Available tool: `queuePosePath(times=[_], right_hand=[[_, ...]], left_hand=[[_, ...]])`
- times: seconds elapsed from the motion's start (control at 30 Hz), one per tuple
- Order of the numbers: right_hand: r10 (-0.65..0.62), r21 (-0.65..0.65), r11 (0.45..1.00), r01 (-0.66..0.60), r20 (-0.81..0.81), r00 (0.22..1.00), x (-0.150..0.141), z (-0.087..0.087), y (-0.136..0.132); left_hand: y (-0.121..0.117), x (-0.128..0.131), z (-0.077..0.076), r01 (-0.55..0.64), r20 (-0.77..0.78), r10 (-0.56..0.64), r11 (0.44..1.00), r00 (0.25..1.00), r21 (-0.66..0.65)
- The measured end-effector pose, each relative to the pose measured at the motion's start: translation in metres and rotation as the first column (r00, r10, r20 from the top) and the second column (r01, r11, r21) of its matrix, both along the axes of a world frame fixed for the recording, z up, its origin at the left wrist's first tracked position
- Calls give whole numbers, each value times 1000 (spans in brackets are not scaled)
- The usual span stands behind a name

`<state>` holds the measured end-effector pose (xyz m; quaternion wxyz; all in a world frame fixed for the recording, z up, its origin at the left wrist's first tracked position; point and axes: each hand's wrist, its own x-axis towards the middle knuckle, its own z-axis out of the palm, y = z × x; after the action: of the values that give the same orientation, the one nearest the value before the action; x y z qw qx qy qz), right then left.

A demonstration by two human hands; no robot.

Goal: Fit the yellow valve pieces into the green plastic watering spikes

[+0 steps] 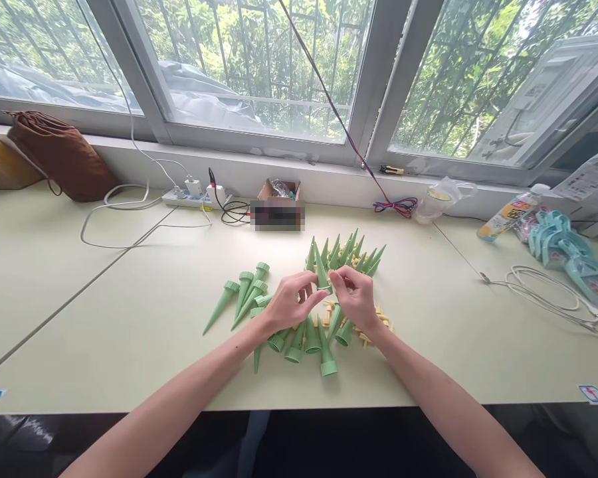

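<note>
My left hand (295, 297) grips a green plastic watering spike (321, 267) near its wide base, tip pointing up. Close against it, my right hand (355, 295) is pinched at the spike's right side; what its fingertips hold, perhaps a small pale-yellow piece, is mostly hidden. Behind both hands, several green spikes (349, 249) stand upright in a cluster with yellow bits among them. Loose capped spikes (222, 305) lie to the left, and more spikes (328, 358) lie in front of and under my hands. Small yellow plastic pieces (366, 337) are scattered beneath my right wrist.
Along the window sill sit a power strip (189, 194), a small cardboard box (266, 191), coiled red-blue wire (396, 207) and a clear plastic bag (431, 202). A brown drawstring bag (62, 156) stands far left. At right are a bottle (508, 216), light-blue plastic items (558, 242) and a white cable (538, 285).
</note>
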<state>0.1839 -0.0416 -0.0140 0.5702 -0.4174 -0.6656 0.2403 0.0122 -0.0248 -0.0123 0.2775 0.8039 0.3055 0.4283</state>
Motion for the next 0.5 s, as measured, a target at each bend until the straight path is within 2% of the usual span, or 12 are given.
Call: queuePosePath(times=[0.13,0.23,0.37,0.5], right_hand=[[-7,-20,1000,7,-1,1000,0,2,-1],[-26,-9,1000,26,12,1000,-1,3,-1],[-56,22,998,55,26,998,-2,3,0],[-65,44,997,62,49,997,-2,3,1]], left_hand=[[2,0,-5,-1,-13,3,991,1000,137],[2,1,-5,4,-13,-2,990,1000,144],[0,2,-3,8,0,-8,1000,1000,-23],[-1,3,1,83,52,-72,965,996,-247]])
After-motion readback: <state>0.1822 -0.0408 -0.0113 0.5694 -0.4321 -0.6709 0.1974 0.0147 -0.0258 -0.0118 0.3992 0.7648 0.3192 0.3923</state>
